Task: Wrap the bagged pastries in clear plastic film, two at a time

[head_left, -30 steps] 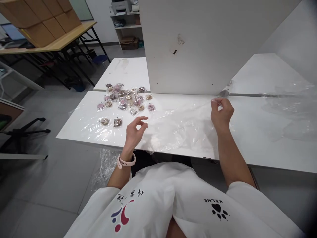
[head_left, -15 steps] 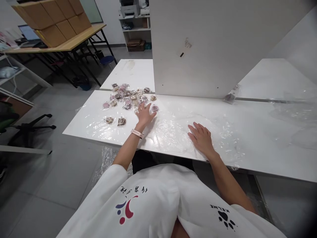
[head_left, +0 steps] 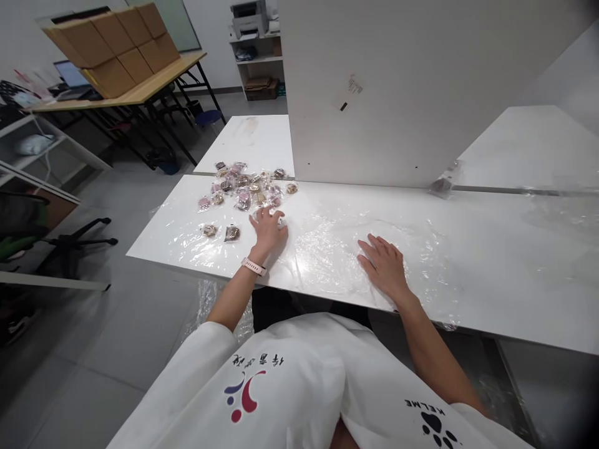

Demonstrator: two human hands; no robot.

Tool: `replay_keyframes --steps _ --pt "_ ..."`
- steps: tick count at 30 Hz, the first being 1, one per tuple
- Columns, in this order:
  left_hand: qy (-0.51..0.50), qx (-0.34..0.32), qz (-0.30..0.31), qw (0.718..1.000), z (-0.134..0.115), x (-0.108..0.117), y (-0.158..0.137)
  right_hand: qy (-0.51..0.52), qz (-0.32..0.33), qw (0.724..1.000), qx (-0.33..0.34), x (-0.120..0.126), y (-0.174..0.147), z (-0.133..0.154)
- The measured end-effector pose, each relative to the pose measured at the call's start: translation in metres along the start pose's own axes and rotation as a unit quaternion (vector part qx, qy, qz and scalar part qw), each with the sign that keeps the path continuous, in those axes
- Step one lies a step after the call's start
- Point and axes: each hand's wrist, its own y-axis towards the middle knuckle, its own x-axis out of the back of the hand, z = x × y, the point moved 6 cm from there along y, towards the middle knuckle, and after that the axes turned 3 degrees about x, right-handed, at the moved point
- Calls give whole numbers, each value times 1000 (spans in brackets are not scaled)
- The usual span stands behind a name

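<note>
My left hand (head_left: pixel 268 232), with a pale pink wristband (head_left: pixel 254 267), rests low over the white table. Its fingers curl around a small wrapped packet (head_left: pixel 281 221), of which only a shiny edge shows between thumb and fingers. Just beyond lies a loose pile of small clear-wrapped sweets or cakes (head_left: pixel 243 199), brown, pink and tan. Two more wrapped pieces, one tan (head_left: pixel 209 231) and one dark brown (head_left: pixel 232 233), lie apart to the left. Off to the right, my right hand (head_left: pixel 384 265) lies with fingers spread on clear plastic film (head_left: pixel 322 240), holding nothing.
A tall white panel (head_left: pixel 365 93) stands at the table's (head_left: pixel 491 262) far edge. Another clear-wrapped bundle (head_left: pixel 441 184) sits by its right corner. More plastic hangs below the front edge. Behind left are a wooden desk (head_left: pixel 154 84) with cardboard boxes (head_left: pixel 112 47) and an office chair.
My left hand has drawn back a little from the pile, its fingers curling in. The purple packet beside its thumb has left its spot. My right hand stays put; the view has shifted slightly.
</note>
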Motion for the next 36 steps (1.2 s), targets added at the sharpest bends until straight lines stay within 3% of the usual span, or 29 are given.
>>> replay_keyframes --steps 3,6,10,14,16,19,22,23,25,28,30,33,36 --pt "6 60 14 998 23 3 -3 1 2 1000 1 0 0 0" --pt "-26 74 38 996 32 -4 0 1 0 1000 1 0 0 0" --pt "-79 51 -53 994 28 -4 -3 8 -17 1000 1 1 -1 0" --pt "-158 62 -51 984 31 -3 0 18 -21 1000 0 1 -1 0" --pt "-192 85 -57 976 38 6 6 20 -19 1000 -3 1 -1 0" --pt "-244 97 -131 956 39 36 10 23 -16 1000 -4 1 0 -1" --pt "-290 31 -180 939 3 63 -4 19 1 1000 2 -1 5 -3" --pt "-312 -3 -159 937 -17 64 -12 17 11 1000 7 -2 8 -5" --pt "-359 -74 -61 929 -64 51 -32 14 31 999 17 -5 16 -7" --pt "-349 -214 111 906 -132 7 -71 15 43 999 27 -8 26 -12" --pt "-274 -293 184 897 -156 -24 -93 28 34 999 25 -8 31 -15" --pt "-165 -323 198 911 -153 -45 -108 93 -9 996 -3 3 31 -18" --pt "-139 -308 155 928 -125 -30 -120 152 -118 979 -70 36 17 -17"
